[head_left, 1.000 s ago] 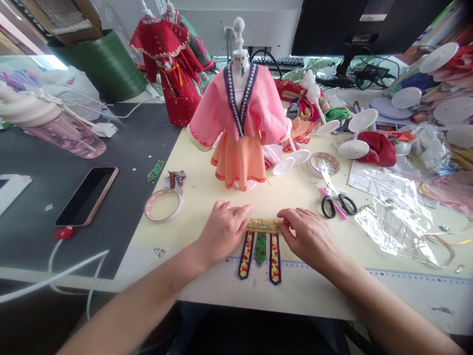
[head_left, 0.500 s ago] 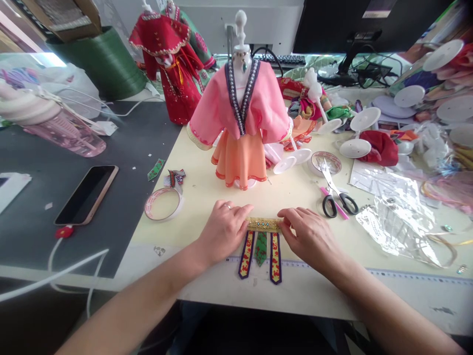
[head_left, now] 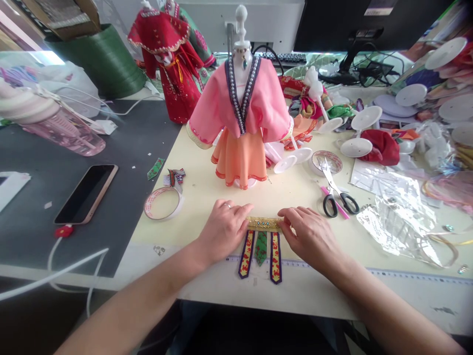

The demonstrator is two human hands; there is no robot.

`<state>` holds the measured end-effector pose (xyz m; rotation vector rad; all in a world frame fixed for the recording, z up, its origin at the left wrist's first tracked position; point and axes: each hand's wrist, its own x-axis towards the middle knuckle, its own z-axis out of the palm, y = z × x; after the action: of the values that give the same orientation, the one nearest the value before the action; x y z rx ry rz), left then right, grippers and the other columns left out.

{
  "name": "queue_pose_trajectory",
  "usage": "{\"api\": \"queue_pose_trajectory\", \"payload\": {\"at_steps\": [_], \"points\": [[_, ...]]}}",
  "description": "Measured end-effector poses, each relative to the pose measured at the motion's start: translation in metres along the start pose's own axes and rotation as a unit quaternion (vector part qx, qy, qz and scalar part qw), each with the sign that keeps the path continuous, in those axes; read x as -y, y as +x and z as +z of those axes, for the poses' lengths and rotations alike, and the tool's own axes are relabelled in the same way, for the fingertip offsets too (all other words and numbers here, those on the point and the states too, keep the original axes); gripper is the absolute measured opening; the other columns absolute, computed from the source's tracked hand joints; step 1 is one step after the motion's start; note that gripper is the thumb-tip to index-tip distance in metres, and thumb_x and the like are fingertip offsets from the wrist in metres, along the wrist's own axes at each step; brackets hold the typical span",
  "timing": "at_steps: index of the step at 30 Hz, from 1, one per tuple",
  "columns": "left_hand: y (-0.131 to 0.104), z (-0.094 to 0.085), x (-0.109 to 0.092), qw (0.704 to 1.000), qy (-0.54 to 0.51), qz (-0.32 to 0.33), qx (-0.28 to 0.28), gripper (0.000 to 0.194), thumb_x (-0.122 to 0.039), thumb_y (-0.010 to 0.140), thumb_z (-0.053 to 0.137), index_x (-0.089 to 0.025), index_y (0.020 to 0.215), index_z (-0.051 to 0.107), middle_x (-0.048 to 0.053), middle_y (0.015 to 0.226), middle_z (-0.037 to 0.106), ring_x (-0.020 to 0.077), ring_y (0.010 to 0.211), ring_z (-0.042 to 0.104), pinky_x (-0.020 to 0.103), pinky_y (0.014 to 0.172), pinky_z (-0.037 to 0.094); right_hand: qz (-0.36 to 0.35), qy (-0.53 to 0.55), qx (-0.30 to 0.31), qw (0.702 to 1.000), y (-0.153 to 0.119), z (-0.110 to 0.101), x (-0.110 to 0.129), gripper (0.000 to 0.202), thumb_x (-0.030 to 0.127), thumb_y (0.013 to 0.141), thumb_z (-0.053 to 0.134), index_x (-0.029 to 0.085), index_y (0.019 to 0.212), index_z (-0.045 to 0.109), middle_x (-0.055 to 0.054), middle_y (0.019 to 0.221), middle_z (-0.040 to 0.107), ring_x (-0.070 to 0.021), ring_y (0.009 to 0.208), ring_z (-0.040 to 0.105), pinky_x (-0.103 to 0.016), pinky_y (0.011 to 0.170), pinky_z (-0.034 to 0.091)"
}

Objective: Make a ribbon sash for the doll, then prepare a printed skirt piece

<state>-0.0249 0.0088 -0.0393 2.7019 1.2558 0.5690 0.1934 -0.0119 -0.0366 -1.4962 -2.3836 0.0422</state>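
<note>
In the head view, a gold band with beads (head_left: 263, 224) lies on the near part of the pale table (head_left: 314, 296), between both hands. It is long from left to right. The left hand (head_left: 223, 227) has finger and thumb clamped on its left end; the right hand (head_left: 308, 231) pinches its right end. Two yellow strips (head_left: 275, 258) and a shorter green strip (head_left: 260, 248) start at its near side. Their tips point near and stop before the table's edge. The yellow ones cross a ruler (head_left: 295, 265). Pale tabletop lies between the band and the pink-topped doll (head_left: 271, 98), farther off. Scissors (head_left: 350, 203) lie far right.
</note>
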Motion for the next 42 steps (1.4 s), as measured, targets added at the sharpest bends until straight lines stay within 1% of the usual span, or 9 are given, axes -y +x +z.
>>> {"api": "queue_pose_trajectory", "payload": {"at_steps": [21, 33, 38, 42], "points": [[0.0010, -0.0002, -0.0004, 1.000, -0.002, 0.001, 0.008, 0.028, -0.011, 0.087, 0.044, -0.013, 0.114, 0.052, 0.003, 0.075, 0.065, 0.0207, 0.078, 0.055, 0.038, 0.081, 0.039, -0.015, -0.012, -0.006, 1.000, -0.0002, 0.0012, 0.0009, 0.011, 0.019, 0.089, 0.047, 0.015, 0.088, 0.057, -0.003, 0.068, 0.061, -0.0157, 0.063, 0.055, -0.028, 0.063, 0.035], [0.0017, 0.0003, -0.0004, 1.000, 0.005, 0.001, 0.017, 0.027, -0.012, 0.088, 0.042, -0.012, 0.114, 0.052, 0.004, 0.079, 0.066, 0.0209, 0.079, 0.056, 0.038, 0.081, 0.039, -0.017, -0.019, 0.007, 1.000, 0.0004, -0.0007, 0.0018, 0.012, 0.017, 0.088, 0.046, 0.015, 0.088, 0.057, -0.004, 0.069, 0.062, -0.0162, 0.063, 0.056, -0.028, 0.063, 0.036], [0.0008, -0.0005, -0.0017, 1.000, 0.004, -0.009, 0.028, 0.027, -0.012, 0.088, 0.044, -0.013, 0.114, 0.052, 0.004, 0.080, 0.067, 0.0215, 0.081, 0.056, 0.038, 0.082, 0.038, -0.018, -0.024, 0.011, 0.999, 0.0006, -0.0001, 0.0018, 0.012, 0.016, 0.087, 0.046, 0.015, 0.089, 0.058, -0.004, 0.070, 0.063, -0.0165, 0.063, 0.056, -0.028, 0.062, 0.035], [0.0004, -0.0004, -0.0019, 0.999, 0.007, -0.026, 0.027, 0.028, -0.013, 0.086, 0.047, -0.013, 0.114, 0.053, 0.003, 0.077, 0.067, 0.0213, 0.079, 0.056, 0.039, 0.082, 0.038, -0.017, -0.029, 0.004, 0.999, 0.0007, -0.0001, 0.0006, 0.013, 0.017, 0.087, 0.046, 0.014, 0.090, 0.058, -0.005, 0.071, 0.064, -0.0169, 0.062, 0.057, -0.028, 0.062, 0.035]]}}
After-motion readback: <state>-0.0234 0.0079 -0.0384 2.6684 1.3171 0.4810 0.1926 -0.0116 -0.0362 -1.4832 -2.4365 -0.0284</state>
